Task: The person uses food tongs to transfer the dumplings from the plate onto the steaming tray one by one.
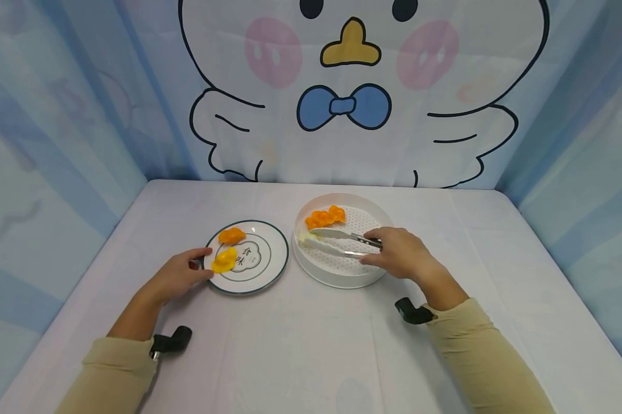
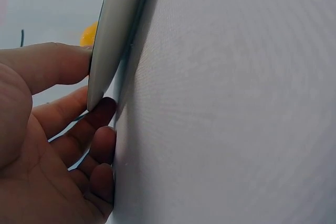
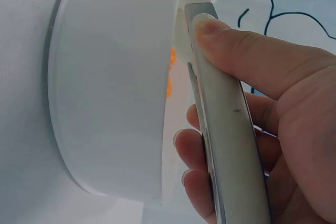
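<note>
My left hand [image 1: 179, 273] pinches the left rim of a white plate [image 1: 267, 253] with a dark edge line and printed characters; the left wrist view shows the thumb on its upper side and fingers at its underside. On that plate lie an orange lumpy piece [image 1: 231, 236] and a rounded yellow piece [image 1: 225, 260]. My right hand [image 1: 406, 253] grips metal tongs [image 3: 231, 108] with pale tips. These tips reach into a round white tray [image 1: 342, 280] with a dotted floor, around a small pale yellowish piece [image 1: 304, 237]. Behind the tips sit orange lumpy pieces [image 1: 325, 217].
Plate and tray stand side by side on a table with a white cloth [image 1: 300, 351]. A printed curtain [image 1: 342, 155] hangs behind the table's far edge, with blue curtains along both sides. Black wrist cameras [image 1: 172, 340] sit at both sleeves.
</note>
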A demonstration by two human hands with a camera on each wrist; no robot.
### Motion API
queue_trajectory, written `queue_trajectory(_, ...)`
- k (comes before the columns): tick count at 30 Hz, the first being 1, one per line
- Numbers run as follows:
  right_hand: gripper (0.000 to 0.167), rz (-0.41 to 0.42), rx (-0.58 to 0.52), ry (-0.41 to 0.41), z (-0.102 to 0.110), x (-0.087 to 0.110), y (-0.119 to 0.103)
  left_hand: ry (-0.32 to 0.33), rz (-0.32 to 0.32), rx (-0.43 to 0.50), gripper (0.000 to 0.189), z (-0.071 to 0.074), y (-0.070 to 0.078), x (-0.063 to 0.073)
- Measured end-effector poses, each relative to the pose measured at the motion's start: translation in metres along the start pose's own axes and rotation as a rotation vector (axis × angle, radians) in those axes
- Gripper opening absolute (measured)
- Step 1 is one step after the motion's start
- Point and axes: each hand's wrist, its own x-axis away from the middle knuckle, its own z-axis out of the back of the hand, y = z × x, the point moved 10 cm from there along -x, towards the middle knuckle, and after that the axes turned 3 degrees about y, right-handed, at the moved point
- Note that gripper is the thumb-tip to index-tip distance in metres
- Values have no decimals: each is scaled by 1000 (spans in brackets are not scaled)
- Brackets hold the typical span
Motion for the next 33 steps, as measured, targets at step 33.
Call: queue_trajectory(33,62,201,-96,34,-11,-7,-75,-42,-36,1,70,1,0,2)
